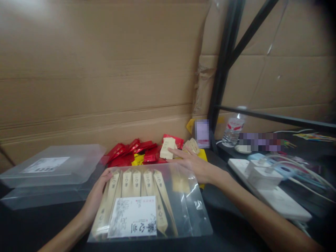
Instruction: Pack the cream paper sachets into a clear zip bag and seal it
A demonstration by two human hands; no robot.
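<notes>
A clear plastic bag [194, 210] with a white label [133, 217] lies in front of me, several beige packets [136, 183] lined up inside it. My left hand [101, 182] grips the bag's left edge, its fingers partly hidden behind the plastic. Beyond the bag's far edge, my right hand [191, 164] reaches across with fingers stretched out. Its fingertips are at a small beige packet [168, 148], which rests on the pile of red packets [151, 154]. Whether they press on that packet is unclear.
Two frosted plastic bags [78, 168] lie stacked at the left. Yellow packets [138, 160] sit among the red ones. At the right are a white power strip [283, 203] with plugs and cables, a water bottle [234, 127] and a black metal frame [223, 70]. Cardboard [105, 70] stands behind.
</notes>
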